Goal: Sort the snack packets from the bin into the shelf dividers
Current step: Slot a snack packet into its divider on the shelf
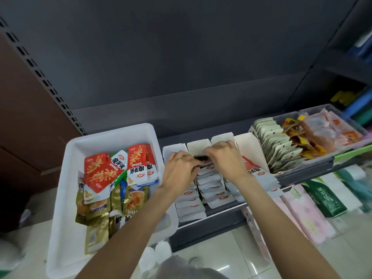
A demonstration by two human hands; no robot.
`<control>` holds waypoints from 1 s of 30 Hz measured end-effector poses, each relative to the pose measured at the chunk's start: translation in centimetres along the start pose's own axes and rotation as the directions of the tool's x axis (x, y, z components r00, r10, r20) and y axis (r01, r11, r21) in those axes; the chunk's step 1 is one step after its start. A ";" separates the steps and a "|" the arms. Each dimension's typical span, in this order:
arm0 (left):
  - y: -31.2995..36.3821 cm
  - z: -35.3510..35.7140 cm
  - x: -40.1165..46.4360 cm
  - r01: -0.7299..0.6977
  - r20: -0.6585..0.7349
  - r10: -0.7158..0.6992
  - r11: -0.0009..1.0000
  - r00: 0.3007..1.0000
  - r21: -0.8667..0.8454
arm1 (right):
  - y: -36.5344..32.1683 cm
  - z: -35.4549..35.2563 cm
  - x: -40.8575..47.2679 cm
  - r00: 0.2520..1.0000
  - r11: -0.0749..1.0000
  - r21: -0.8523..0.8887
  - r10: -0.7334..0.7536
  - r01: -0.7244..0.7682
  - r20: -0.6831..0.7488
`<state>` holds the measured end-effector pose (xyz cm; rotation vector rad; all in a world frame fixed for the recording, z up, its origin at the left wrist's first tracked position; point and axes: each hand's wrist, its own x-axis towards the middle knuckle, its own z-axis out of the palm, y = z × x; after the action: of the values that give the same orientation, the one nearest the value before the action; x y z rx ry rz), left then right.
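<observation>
Between the two hands, over the second white divider point(198, 147) on the shelf, a dark-topped packet point(202, 158) is held; the left hand point(180, 170) has its fingers curled about the packet's left end, and the right hand point(224, 158) curls over its right end, knuckles up, though how firmly each one pinches I cannot tell; under them the divider's row of white packets point(211, 184) stands packed front to back, with like rows in the dividers on either side and red-printed packets point(256, 170) in the one to the right; just left of the dividers, touching the shelf edge, sits the white bin point(112, 133), holding a loose heap of red packets point(100, 172), a green-edged one and gold packets point(96, 210) lower down; further right on the same dark grey shelf point(221, 125) a clear tray point(322, 111) holds pale hang-hole pouches point(277, 146), orange sachets and pinkish packs; the shelf's grey back panel rises behind, a slotted upright runs up at the left beside a brown wall; below the shelf lie pink and green wrapped packs on a pale tiled floor point(231, 244).
</observation>
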<state>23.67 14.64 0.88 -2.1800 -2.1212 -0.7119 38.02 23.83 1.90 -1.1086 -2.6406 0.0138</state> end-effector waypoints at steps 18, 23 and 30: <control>-9.8 -6.8 -11.9 0.518 -0.259 -0.540 0.842 0.801 -0.155 | -11.7 -1.8 0.4 0.971 0.678 0.735 -0.174 -0.002 0.164; -12.5 -6.3 -15.2 0.693 0.112 -0.690 0.720 0.715 0.013 | -17.9 3.9 1.2 0.863 0.871 0.474 -0.336 0.131 0.378; -10.6 -4.8 -14.8 0.611 0.393 -0.682 0.730 0.617 0.307 | -19.5 8.7 1.5 0.712 0.916 0.237 -0.402 0.325 0.575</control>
<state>12.48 -0.01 -2.81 -1.5699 -3.1611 0.0514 21.17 11.99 -3.90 -0.5706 -3.3407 0.5389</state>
